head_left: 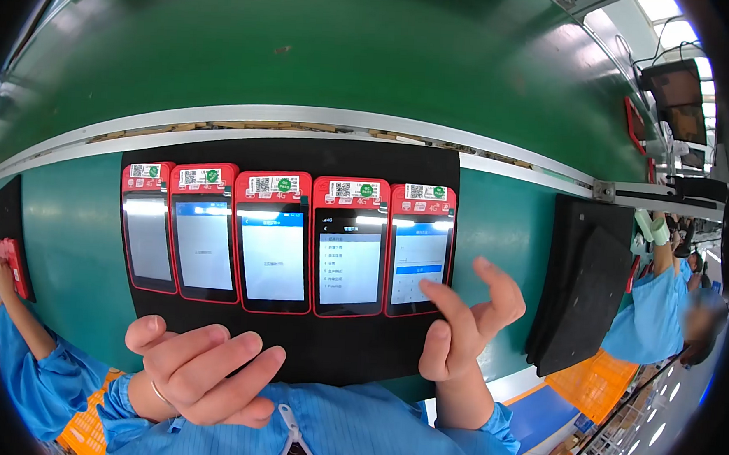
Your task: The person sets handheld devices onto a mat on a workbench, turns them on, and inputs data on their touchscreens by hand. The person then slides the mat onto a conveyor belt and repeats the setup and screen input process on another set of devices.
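Several red-framed handheld payment terminals stand side by side on a black mat (358, 351), screens lit and stickers along their tops. My right hand (471, 324) is at the rightmost terminal (419, 251), its index fingertip on or just over the lower screen, where a keypad shows. Its other fingers are apart and hold nothing. A menu list fills the screen of the neighbouring terminal (348, 268). In front of the middle terminal (272, 256) and the ones to its left, my left hand (204, 371) hovers palm up, empty, with loosely bent, spread fingers.
Black foam pads (584, 280) are stacked on the green bench at right. A metal rail (304, 117) crosses behind the mat. Co-workers sit at both sides; the left one's hand (3, 274) touches red devices (18, 267). An orange crate (591, 383) stands lower right.
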Available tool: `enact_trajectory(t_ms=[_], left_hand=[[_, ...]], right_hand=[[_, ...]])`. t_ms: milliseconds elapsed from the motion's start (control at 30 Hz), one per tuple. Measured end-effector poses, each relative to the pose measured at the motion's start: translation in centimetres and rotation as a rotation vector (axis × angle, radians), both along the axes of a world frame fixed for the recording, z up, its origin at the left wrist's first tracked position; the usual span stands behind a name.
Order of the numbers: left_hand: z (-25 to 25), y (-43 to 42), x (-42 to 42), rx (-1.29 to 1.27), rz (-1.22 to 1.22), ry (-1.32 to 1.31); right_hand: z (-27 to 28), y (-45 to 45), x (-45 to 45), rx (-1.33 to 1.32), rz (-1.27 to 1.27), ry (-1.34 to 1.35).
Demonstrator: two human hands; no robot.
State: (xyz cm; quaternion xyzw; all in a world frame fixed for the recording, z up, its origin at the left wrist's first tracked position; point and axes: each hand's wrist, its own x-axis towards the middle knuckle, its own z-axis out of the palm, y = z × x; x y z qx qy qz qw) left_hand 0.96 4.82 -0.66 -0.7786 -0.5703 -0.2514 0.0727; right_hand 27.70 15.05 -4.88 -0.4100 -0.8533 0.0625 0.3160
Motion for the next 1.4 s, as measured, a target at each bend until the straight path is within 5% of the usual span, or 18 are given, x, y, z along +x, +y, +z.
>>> enact_trajectory(t_ms=[200,367,667,1400], left_hand=[[-0.2,0.0,0.1,0.014,-0.001,-0.008],[0.5,0.3,-0.1,-0.035,-0.084,0.066],[1.3,2.8,1.8,-0.262,0.124,0.126],[0.2,4.3,2.1,-0.235,0.152,-0.028]], right_hand=[[-0.2,0.0,-0.1,-0.069,-0.097,-0.087],[0.0,2.3,0.6,-0.491,-0.091,0.611],[-0.2,4.6,-0.6,-0.36,0.027,0.183],[-0.8,4.4,-0.6,-0.24,0.006,0.283]])
